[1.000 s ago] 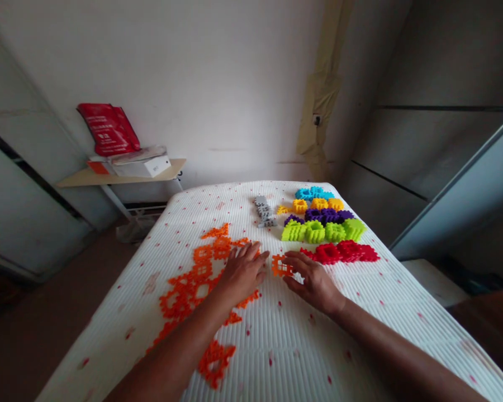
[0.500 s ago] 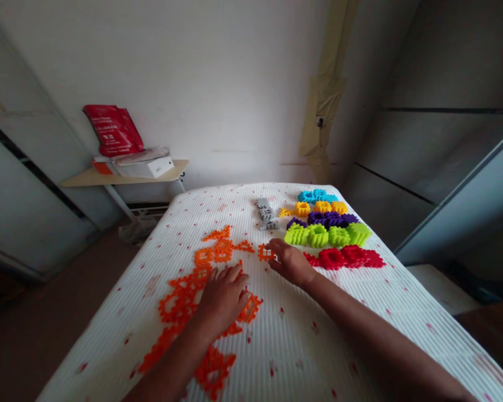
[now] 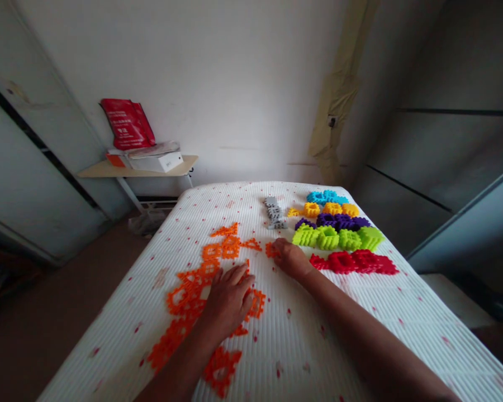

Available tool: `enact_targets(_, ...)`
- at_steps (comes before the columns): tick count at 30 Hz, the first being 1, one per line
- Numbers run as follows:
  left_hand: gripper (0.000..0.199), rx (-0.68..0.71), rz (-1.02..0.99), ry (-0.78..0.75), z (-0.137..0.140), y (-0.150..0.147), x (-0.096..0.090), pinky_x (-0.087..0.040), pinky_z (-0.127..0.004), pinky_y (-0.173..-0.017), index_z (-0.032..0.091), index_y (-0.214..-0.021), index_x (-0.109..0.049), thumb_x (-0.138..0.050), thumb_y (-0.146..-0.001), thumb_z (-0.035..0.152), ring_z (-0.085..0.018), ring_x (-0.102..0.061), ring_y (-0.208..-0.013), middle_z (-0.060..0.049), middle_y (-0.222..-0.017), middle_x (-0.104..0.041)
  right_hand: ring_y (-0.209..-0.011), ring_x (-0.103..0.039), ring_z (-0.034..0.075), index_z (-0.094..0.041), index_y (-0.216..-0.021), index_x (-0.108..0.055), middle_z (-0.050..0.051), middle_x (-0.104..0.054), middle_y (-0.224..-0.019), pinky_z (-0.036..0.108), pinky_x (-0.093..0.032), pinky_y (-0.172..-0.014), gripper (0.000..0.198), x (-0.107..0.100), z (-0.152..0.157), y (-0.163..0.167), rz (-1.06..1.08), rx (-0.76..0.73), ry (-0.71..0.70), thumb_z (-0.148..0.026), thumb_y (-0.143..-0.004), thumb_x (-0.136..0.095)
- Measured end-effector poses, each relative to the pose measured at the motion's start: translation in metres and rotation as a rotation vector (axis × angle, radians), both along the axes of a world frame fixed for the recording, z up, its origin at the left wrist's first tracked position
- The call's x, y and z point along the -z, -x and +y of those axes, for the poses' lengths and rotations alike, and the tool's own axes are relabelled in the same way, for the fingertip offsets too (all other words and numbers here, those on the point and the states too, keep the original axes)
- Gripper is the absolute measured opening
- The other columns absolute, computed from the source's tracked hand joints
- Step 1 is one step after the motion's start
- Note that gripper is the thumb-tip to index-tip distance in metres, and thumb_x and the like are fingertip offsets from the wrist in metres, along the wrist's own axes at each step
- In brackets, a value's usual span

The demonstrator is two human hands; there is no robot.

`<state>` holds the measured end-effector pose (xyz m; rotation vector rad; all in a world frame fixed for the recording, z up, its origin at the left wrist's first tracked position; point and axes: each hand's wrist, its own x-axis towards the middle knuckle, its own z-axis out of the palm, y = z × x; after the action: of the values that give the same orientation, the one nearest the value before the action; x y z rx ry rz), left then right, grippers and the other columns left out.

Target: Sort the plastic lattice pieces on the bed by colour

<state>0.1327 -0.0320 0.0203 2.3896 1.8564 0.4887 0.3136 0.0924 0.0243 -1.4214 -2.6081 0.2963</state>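
My right hand [image 3: 292, 258] bends its fingers over a small orange window-patterned building tile [image 3: 270, 249] and grips it at the bed's surface. Lower and to the left, my left hand [image 3: 229, 295] lies with fingers stretched out over a spread of orange interlocking building tiles [image 3: 188, 285]. Part of an orange piece shows at its fingertips, and I see nothing gripped in it. A triangular orange tile [image 3: 251, 244] lies just left of the right hand's tile. Palm and wrist hide some of the orange pieces underneath.
On the right, stacks are sorted by colour: red [image 3: 356, 261], lime green [image 3: 327, 238], purple [image 3: 339, 221], yellow [image 3: 332, 208] and blue [image 3: 324, 196]. Grey pieces [image 3: 273, 211] form a short column behind. A side table [image 3: 96, 169] bears a red bag [image 3: 128, 124] and a white box [image 3: 159, 161].
The right hand's fingers have closed further over the orange window tile, covering more of it. My left hand stays over the orange pieces. The whole view has shifted slightly.
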Motion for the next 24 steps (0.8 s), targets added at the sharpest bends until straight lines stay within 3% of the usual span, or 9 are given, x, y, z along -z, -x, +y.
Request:
enact_targets(10, 0.035, 0.016, -0.031, 0.048, -0.002, 0.002, -0.003, -0.021, -0.052, -0.105, 0.029, -0.112, -0.06, -0.049, -0.079, 0.024, -0.024, -0.039, -0.125, -0.008, -0.137, -0.044, -0.094, -0.057, 0.016, -0.014, -0.092, -0.058, 0.011, -0.059, -0.103, 0.022, -0.041, -0.082, 0.019, -0.001, -0.003, 0.001, -0.005, -0.015, 0.007, -0.011, -0.077, -0.045)
enact_targets(15, 0.032, 0.003, -0.063, -0.006, -0.002, 0.008, -0.012, -0.026, -0.048, -0.104, 0.028, -0.108, -0.063, -0.046, -0.082, 0.024, -0.022, -0.046, -0.119, -0.007, -0.133, -0.049, -0.094, -0.059, 0.017, -0.013, -0.092, -0.061, 0.014, -0.056, -0.115, 0.024, -0.043, -0.083, 0.02, 0.002, -0.005, -0.004, 0.091, -0.029, -0.012, -0.011, -0.076, -0.049)
enact_targets(19, 0.032, -0.146, -0.146, -0.135, 0.004, 0.04, -0.022, -0.039, -0.038, -0.097, 0.024, -0.101, -0.066, -0.04, -0.083, 0.023, -0.019, -0.055, -0.107, -0.006, -0.115, -0.062, -0.098, -0.058, 0.017, -0.015, -0.102, -0.06, 0.011, -0.057, -0.115, 0.026, -0.043, -0.086, 0.025, -0.003, -0.006, -0.003, 0.213, -0.053, -0.101, -0.013, -0.081, -0.046)
enact_targets(24, 0.032, -0.49, -0.347, -0.273, 0.0, 0.098, -0.029, -0.044, -0.03, -0.09, 0.02, -0.095, -0.065, -0.038, -0.081, 0.028, -0.017, -0.06, -0.096, -0.004, -0.101, -0.067, -0.094, -0.058, 0.019, -0.017, -0.102, -0.061, 0.009, -0.064, -0.103, 0.029, -0.043, -0.085, 0.023, -0.018, -0.006, 0.026, 0.267, -0.097, -0.207, -0.024, -0.085, -0.048)
